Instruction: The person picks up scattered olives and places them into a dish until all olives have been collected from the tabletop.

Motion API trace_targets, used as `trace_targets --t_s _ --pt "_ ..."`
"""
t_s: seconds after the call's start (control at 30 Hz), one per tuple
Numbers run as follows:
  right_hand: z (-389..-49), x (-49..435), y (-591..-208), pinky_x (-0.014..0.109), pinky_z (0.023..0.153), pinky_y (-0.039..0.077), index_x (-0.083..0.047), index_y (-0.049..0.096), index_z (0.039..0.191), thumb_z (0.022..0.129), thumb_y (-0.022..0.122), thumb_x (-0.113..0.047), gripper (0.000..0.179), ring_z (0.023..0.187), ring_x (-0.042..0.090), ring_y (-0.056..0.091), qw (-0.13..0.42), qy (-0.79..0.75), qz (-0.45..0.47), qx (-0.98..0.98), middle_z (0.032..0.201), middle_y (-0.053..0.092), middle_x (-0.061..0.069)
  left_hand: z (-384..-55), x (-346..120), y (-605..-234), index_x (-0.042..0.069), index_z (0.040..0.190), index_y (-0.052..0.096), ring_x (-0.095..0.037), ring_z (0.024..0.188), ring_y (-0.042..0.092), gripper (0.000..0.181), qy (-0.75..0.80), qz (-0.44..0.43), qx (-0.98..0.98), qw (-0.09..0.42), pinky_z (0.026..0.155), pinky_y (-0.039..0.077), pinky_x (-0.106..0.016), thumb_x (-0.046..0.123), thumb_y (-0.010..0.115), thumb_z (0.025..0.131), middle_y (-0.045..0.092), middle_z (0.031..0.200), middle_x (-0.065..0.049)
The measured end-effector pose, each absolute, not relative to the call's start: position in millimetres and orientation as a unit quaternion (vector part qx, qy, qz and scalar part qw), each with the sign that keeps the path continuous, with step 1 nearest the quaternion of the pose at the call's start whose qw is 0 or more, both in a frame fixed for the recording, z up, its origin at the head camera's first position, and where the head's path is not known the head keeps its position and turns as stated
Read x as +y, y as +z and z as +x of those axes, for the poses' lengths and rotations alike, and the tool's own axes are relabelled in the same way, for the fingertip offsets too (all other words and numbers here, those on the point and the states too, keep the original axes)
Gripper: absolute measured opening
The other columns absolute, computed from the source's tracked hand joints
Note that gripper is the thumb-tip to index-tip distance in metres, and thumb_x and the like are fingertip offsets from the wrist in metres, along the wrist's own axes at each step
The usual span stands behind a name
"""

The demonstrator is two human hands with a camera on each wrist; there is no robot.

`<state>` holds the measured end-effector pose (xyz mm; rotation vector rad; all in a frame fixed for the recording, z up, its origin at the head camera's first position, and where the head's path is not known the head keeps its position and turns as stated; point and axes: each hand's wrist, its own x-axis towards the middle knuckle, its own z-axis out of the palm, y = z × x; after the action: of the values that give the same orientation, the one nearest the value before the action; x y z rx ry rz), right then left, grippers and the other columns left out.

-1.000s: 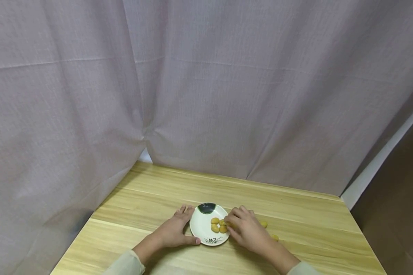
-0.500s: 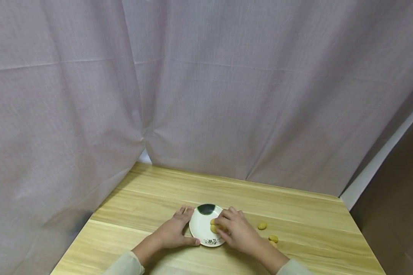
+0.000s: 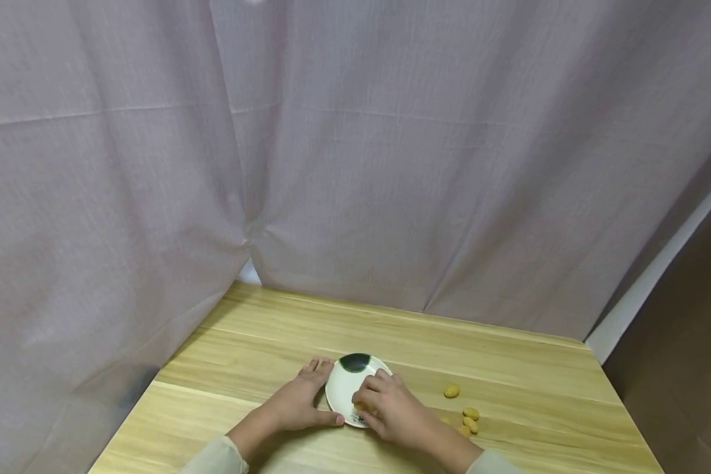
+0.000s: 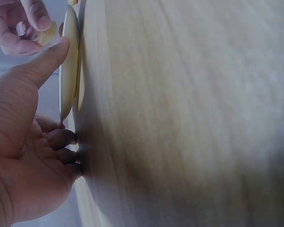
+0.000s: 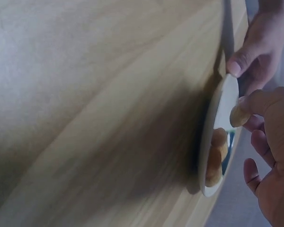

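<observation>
A small round white plate (image 3: 339,387) with a dark green patch at its far edge and a floral print at its near edge lies on the wooden table. My left hand (image 3: 299,403) spans its left side, the thumb on the near rim and the fingers around the far left edge. Above the plate my right hand (image 3: 394,411) pinches a small yellow oval piece (image 5: 238,116) between thumb and forefinger. More oval pieces (image 5: 215,161) sit on the plate in the right wrist view; in the head view the right hand hides them.
Several loose yellow oval pieces (image 3: 451,391) are scattered on the table (image 3: 533,401) to the right of the plate, some close to the right forearm. A grey-mauve curtain (image 3: 361,197) hangs behind the table and along its left side.
My right hand has moved left and nearer across the plate, covering the pieces there and uncovering more loose ones on the table. The left hand has stayed at the rim.
</observation>
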<state>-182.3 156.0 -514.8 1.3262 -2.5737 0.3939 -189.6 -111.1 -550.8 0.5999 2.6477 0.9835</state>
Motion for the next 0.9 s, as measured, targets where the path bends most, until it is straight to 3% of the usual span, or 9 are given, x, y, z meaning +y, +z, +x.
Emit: trace_targets --t_s 0.23,0.53,0.9 --pt "-177 155 -522 0.021 0.084 0.042 -0.025 0.080 0.111 0.100 0.083 -0.023 0.012 0.101 0.004 0.054 0.068 0.129 0.450 -0.881 0.107 0.071 -0.014 -189 -112 -551 0.003 0.175 0.026 -0.049 0.171 0.016 0.123 0.346 0.206 0.907 0.126 0.134 0.026 -0.073 0.068 0.085 0.088 0.023 0.183 -0.022" --pt "-178 156 -526 0.020 0.082 0.040 -0.025 0.080 0.108 0.100 0.082 -0.022 0.009 0.101 0.005 0.055 0.081 0.125 0.461 -0.875 0.106 0.074 -0.012 -188 -112 -551 0.003 0.175 0.025 -0.048 0.172 0.015 0.123 0.348 0.207 0.905 0.128 0.134 0.025 -0.072 0.068 0.084 0.089 0.022 0.183 -0.021" --pt "-178 161 -519 0.023 0.081 0.045 -0.021 0.080 0.114 0.095 0.086 -0.019 0.019 0.102 0.008 0.058 0.103 0.145 0.451 -0.875 0.114 0.076 -0.010 -188 -111 -550 0.001 0.174 0.027 -0.048 0.171 0.017 0.122 0.347 0.206 0.907 0.121 0.135 0.026 -0.071 0.066 0.086 0.088 0.024 0.183 -0.022"
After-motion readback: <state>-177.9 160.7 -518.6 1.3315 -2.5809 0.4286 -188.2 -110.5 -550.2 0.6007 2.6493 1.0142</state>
